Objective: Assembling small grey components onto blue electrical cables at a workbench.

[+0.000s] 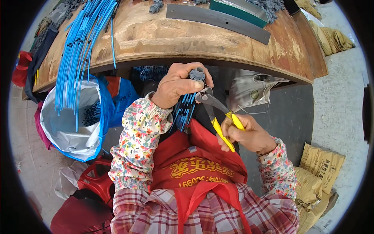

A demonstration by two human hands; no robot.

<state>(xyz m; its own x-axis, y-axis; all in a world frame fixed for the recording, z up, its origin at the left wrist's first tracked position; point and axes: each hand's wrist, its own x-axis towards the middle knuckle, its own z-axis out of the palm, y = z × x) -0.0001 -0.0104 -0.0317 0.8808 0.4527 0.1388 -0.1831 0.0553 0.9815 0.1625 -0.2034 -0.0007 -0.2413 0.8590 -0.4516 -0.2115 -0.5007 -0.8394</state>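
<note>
Nearest to us, our right hand (249, 136) is closed around the yellow handles of the pliers (218, 115), its fingers (230, 134) wrapped tight on both grips. The long axis of the pliers runs up and to the left from that hand, so the dark nose lies just beyond the fingertips, toward the other hand. There our left hand (175, 85) is curled shut, pinching a small grey plastic fitting (197, 73) between thumb and forefinger. The nose of the pliers sits just under that fitting, touching or nearly touching it; we cannot tell whether the nose has bitten onto anything. A bundle of thin blue tubes (186, 111) hangs down from below the left hand. Farther out, past both hands, the wooden desk (175, 39) carries more blue tubes (83, 43) and a grey strip (218, 21).
</note>
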